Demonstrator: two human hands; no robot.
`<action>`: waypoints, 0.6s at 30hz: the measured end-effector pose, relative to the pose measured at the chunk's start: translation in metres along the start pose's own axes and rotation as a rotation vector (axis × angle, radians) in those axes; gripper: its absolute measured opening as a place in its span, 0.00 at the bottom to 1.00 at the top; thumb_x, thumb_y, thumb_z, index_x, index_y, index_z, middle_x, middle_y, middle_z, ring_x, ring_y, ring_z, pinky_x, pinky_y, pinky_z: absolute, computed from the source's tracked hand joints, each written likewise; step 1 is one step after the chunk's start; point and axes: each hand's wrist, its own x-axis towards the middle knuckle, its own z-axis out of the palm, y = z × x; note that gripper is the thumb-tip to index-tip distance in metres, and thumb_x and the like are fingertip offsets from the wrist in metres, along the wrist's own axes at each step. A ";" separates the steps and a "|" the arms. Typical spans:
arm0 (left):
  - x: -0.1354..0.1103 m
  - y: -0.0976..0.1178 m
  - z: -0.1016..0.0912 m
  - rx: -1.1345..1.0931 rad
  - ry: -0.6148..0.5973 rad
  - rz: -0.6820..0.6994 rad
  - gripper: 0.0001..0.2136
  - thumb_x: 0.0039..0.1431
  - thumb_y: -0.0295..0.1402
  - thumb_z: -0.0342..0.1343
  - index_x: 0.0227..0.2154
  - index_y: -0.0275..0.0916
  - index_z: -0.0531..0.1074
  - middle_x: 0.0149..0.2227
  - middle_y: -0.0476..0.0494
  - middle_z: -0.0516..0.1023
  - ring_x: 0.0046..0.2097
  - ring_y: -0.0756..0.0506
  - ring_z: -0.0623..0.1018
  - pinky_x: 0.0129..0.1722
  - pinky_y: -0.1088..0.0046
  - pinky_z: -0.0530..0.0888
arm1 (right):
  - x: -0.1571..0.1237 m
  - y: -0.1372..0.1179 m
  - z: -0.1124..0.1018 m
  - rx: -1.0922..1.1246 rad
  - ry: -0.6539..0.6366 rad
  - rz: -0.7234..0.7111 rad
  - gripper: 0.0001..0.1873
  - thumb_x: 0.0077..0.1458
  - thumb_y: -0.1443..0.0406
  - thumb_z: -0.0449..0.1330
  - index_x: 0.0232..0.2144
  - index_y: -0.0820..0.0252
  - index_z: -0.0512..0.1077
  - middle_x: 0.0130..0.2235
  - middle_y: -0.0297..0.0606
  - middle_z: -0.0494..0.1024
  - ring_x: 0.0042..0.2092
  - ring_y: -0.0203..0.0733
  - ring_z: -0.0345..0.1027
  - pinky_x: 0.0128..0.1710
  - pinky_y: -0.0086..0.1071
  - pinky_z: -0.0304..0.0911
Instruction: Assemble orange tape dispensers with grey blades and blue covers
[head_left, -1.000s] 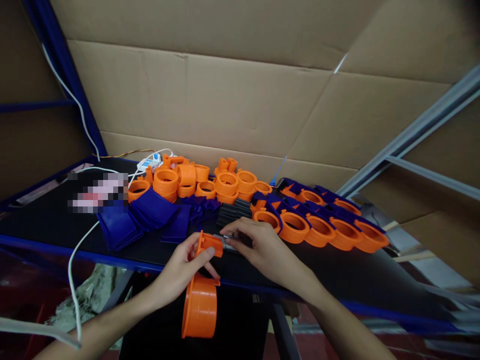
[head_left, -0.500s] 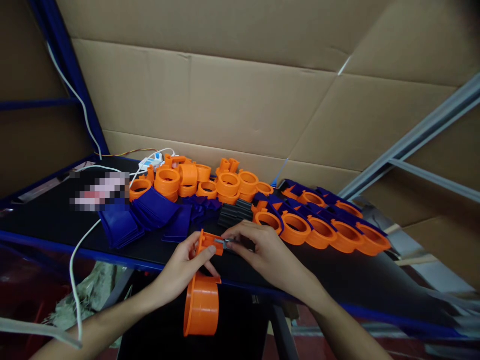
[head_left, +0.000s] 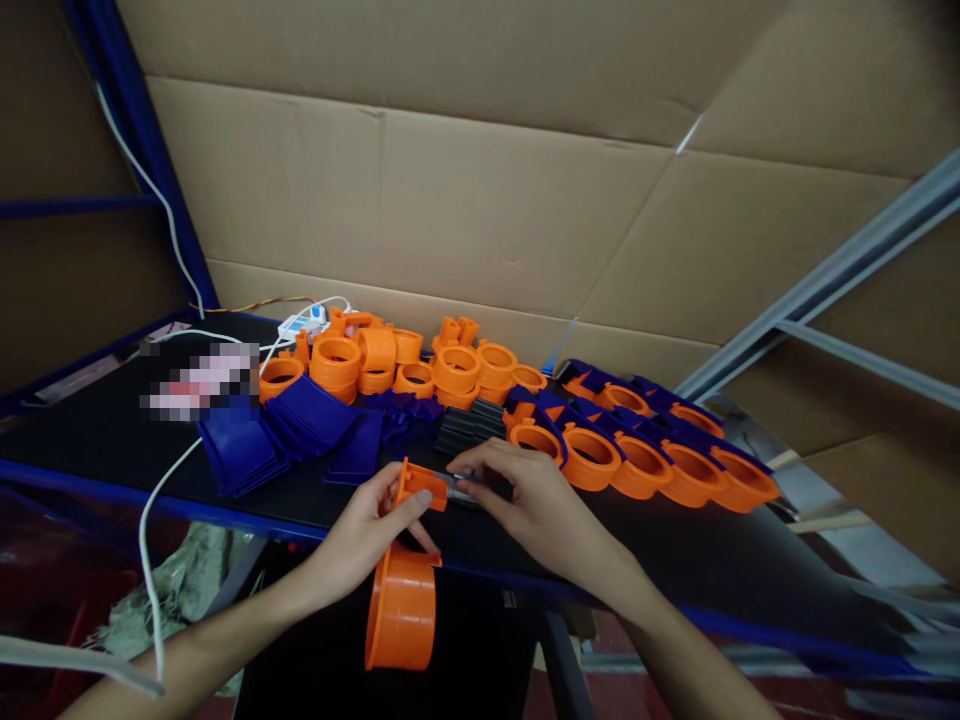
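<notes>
My left hand (head_left: pixel 382 515) is closed on an orange plastic part (head_left: pixel 403 615), thumb pressed on its upper bracket. The part's wide ring hangs below the hand, in front of the table edge. Just to the right, my right hand (head_left: pixel 525 500) pinches a small grey piece (head_left: pixel 457 488) between thumb and fingers. This piece lies at the right end of the bracket; its exact shape is partly hidden by my fingers. Behind the hands lie black ribbed pieces (head_left: pixel 469 428).
Orange rings (head_left: pixel 457 368) are stacked at the back of the black table (head_left: pixel 300 510). Flat blue pieces (head_left: pixel 240 450) lie at left. At right stand rows of orange rings with blue parts (head_left: pixel 645 465). A white cable (head_left: pixel 150 560) hangs over the front edge.
My right hand has shifted the grey piece slightly to the right, away from the bracket's middle. The orange part has barely moved in my left hand.
</notes>
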 end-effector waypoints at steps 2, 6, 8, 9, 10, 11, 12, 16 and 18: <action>0.000 -0.001 -0.001 0.003 -0.008 -0.002 0.15 0.63 0.43 0.57 0.44 0.38 0.70 0.27 0.46 0.81 0.26 0.45 0.82 0.26 0.76 0.68 | 0.001 -0.001 0.002 0.007 -0.015 -0.001 0.08 0.58 0.69 0.61 0.39 0.55 0.77 0.40 0.38 0.81 0.42 0.43 0.75 0.43 0.36 0.69; 0.001 -0.003 -0.002 0.034 -0.056 -0.007 0.17 0.62 0.44 0.57 0.46 0.37 0.70 0.27 0.45 0.82 0.28 0.43 0.83 0.28 0.74 0.70 | 0.005 -0.003 0.009 0.008 -0.028 -0.026 0.09 0.60 0.70 0.60 0.40 0.55 0.78 0.41 0.39 0.81 0.43 0.42 0.74 0.44 0.35 0.69; 0.001 -0.002 -0.003 0.055 -0.079 -0.004 0.18 0.62 0.44 0.57 0.47 0.37 0.69 0.27 0.44 0.82 0.29 0.43 0.83 0.31 0.73 0.72 | 0.008 -0.004 0.015 -0.004 -0.036 -0.053 0.10 0.60 0.70 0.59 0.42 0.55 0.78 0.41 0.39 0.81 0.44 0.43 0.74 0.44 0.35 0.69; 0.002 -0.002 -0.004 0.058 -0.086 -0.001 0.18 0.62 0.44 0.57 0.47 0.36 0.69 0.27 0.44 0.82 0.29 0.43 0.83 0.32 0.72 0.72 | 0.009 -0.004 0.017 -0.011 -0.031 -0.061 0.11 0.60 0.70 0.59 0.42 0.55 0.78 0.41 0.40 0.81 0.44 0.43 0.74 0.44 0.35 0.69; 0.003 -0.002 -0.005 0.050 -0.090 0.000 0.18 0.63 0.45 0.56 0.47 0.36 0.69 0.29 0.43 0.82 0.29 0.43 0.83 0.33 0.72 0.73 | 0.011 -0.004 0.019 -0.011 -0.018 -0.063 0.11 0.60 0.70 0.60 0.43 0.55 0.79 0.41 0.40 0.81 0.44 0.43 0.74 0.44 0.36 0.69; 0.003 -0.001 -0.006 0.029 -0.090 -0.003 0.18 0.63 0.45 0.55 0.47 0.36 0.70 0.31 0.41 0.83 0.28 0.43 0.83 0.32 0.72 0.74 | 0.012 -0.004 0.020 0.003 0.003 -0.059 0.11 0.60 0.69 0.60 0.44 0.54 0.78 0.42 0.40 0.81 0.43 0.43 0.74 0.43 0.36 0.70; 0.004 -0.001 -0.007 -0.003 -0.088 -0.012 0.18 0.63 0.45 0.55 0.47 0.36 0.70 0.34 0.39 0.83 0.28 0.44 0.83 0.31 0.71 0.74 | 0.012 -0.003 0.021 0.032 0.029 -0.048 0.12 0.60 0.68 0.60 0.45 0.54 0.78 0.42 0.40 0.82 0.43 0.43 0.75 0.43 0.35 0.70; 0.006 -0.002 -0.009 -0.157 -0.051 -0.084 0.20 0.61 0.48 0.56 0.47 0.37 0.70 0.42 0.34 0.82 0.26 0.43 0.82 0.24 0.72 0.74 | 0.011 0.005 0.014 0.175 0.142 0.029 0.12 0.61 0.64 0.61 0.47 0.54 0.77 0.39 0.38 0.82 0.39 0.41 0.77 0.39 0.33 0.72; 0.006 -0.002 -0.009 -0.213 -0.023 -0.123 0.20 0.61 0.48 0.56 0.45 0.36 0.70 0.36 0.36 0.83 0.26 0.43 0.82 0.25 0.71 0.75 | 0.008 0.013 0.009 0.157 0.203 0.057 0.12 0.60 0.62 0.62 0.46 0.55 0.78 0.38 0.38 0.83 0.38 0.41 0.77 0.39 0.34 0.72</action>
